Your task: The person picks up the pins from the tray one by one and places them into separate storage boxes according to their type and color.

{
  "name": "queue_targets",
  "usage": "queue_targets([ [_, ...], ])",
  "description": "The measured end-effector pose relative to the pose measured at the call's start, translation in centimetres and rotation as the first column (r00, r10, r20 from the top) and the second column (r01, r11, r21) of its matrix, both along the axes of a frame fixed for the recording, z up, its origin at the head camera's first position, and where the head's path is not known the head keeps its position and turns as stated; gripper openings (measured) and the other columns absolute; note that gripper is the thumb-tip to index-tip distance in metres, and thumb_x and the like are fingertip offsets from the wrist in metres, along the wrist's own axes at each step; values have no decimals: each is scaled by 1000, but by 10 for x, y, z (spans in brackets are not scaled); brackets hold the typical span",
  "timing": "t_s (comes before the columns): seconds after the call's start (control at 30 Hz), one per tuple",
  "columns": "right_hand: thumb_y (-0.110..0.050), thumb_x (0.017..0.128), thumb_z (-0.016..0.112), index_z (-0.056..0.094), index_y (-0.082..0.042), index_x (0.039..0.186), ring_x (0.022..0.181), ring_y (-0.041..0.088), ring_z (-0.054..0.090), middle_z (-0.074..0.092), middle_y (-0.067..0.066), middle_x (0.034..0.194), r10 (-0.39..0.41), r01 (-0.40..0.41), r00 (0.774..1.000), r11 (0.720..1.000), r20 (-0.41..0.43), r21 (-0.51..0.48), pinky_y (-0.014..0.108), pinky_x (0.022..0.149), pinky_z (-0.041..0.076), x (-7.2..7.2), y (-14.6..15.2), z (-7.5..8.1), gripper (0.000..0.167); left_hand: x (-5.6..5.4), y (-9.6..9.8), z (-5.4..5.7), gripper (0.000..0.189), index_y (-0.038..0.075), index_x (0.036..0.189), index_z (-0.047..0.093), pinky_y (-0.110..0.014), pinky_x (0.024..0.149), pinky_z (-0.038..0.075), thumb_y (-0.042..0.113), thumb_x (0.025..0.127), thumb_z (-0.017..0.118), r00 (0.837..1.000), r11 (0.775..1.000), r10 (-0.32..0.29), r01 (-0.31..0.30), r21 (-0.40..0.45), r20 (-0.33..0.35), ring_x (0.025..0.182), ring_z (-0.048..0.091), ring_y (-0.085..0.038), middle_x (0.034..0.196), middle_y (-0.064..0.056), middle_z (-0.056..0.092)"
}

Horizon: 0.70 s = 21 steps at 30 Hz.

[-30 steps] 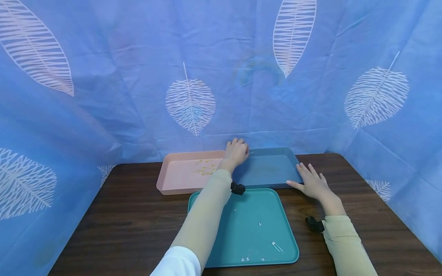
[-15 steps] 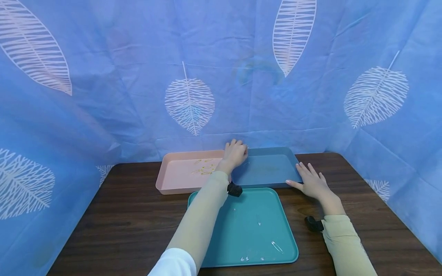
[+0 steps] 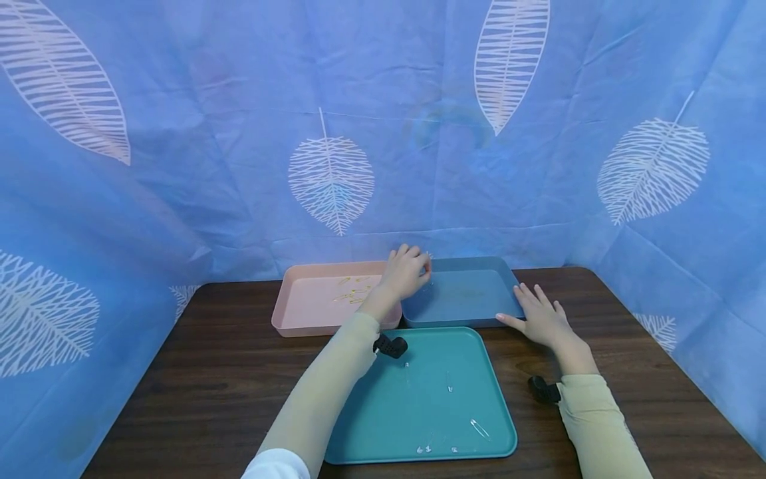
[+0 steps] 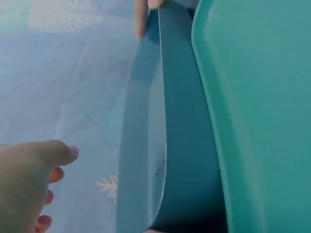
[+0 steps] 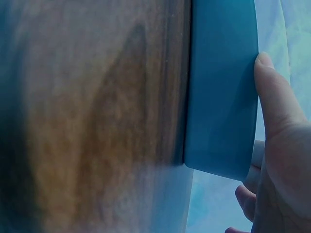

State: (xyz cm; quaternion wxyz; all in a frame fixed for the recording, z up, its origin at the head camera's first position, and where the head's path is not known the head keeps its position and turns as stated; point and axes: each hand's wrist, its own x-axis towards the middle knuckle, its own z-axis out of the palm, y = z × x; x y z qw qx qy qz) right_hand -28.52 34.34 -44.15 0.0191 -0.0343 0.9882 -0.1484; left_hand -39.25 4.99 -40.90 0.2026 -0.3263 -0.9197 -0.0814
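Observation:
My left hand (image 3: 404, 271) hovers over the left end of the blue tray (image 3: 473, 293), beside the pink tray. Its fingers bend loosely with nothing visible between them; in the left wrist view the thumb (image 4: 60, 152) stands apart from the fingertips. A small silvery pin (image 4: 156, 171) lies inside the blue tray. My right hand (image 3: 541, 318) rests at that tray's right front corner, fingers spread, thumb (image 5: 267, 73) on the rim. Silver safety pins, one plainly visible (image 3: 480, 429), lie scattered on the teal tray (image 3: 431, 412) in front.
The pink tray (image 3: 305, 299) at the back left holds several gold-coloured safety pins (image 3: 353, 296). All three trays stand on a dark wooden table (image 3: 197, 386). A blue cloth (image 3: 239, 166) with white leaf prints hangs behind and at both sides.
My left hand has let go of a silver pin into the blue tray, and its forearm has drawn back leftward, uncovering more of the teal tray. The right hand stays put.

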Motion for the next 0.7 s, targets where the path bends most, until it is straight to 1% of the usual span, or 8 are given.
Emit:
queue_targets([
  [0.1, -68, 90, 48, 16, 3, 154, 147, 50, 4, 11, 28, 160, -5, 5, 1000, 1000, 2, 3, 75, 109, 4, 0, 0, -1, 101, 9, -7, 2, 11, 25, 90, 66, -31, 73, 31, 31, 97, 60, 999, 999, -37, 38, 26, -24, 85, 43, -17, 99, 4, 61],
  [0.23, -68, 91, 47, 15, 3, 154, 147, 50, 4, 11, 28, 160, -3, 3, 1000, 1000, 2, 13, 75, 110, 4, -1, 0, -2, 101, 20, -19, 1, 10, 25, 88, 66, -31, 72, 31, 32, 94, 65, 996, 996, -71, 73, 51, -47, 83, 42, -17, 96, 4, 60],
  [0.37, -69, 91, 47, 15, 3, 154, 147, 50, 3, 9, 28, 160, -1, 1, 1000, 1000, 4, 13, 75, 110, 4, -1, 1, -3, 101, 30, -30, -1, 9, 23, 86, 67, -32, 74, 36, 29, 93, 66, 989, 988, -121, 128, 84, -80, 83, 45, -19, 95, 3, 61],
  [0.5, -69, 91, 46, 15, 3, 154, 147, 50, 2, 9, 28, 160, 1, -1, 1000, 1000, 4, 14, 75, 110, 3, -2, 1, -2, 101, 41, -41, -3, 9, 20, 85, 68, -35, 80, 41, 25, 92, 67, 980, 975, -170, 183, 128, -101, 84, 47, -20, 94, 1, 63],
  [0.57, -69, 91, 46, 15, 3, 154, 147, 50, 2, 9, 28, 160, 1, -1, 1000, 1000, 3, 16, 75, 110, 3, -1, 1, -1, 101, 46, -45, -5, 8, 20, 84, 68, -36, 82, 41, 24, 91, 69, 979, 970, -179, 192, 151, -92, 85, 48, -20, 94, 1, 64],
  [0.7, -68, 91, 48, 17, 4, 154, 147, 50, 5, 12, 28, 160, 5, -5, 1000, 1000, -8, 22, 76, 109, 5, 0, 0, 1, 100, 58, -54, -10, 7, 23, 84, 68, -35, 81, 42, 26, 90, 71, 985, 968, -171, 173, 182, -29, 88, 49, -18, 94, 3, 64],
])
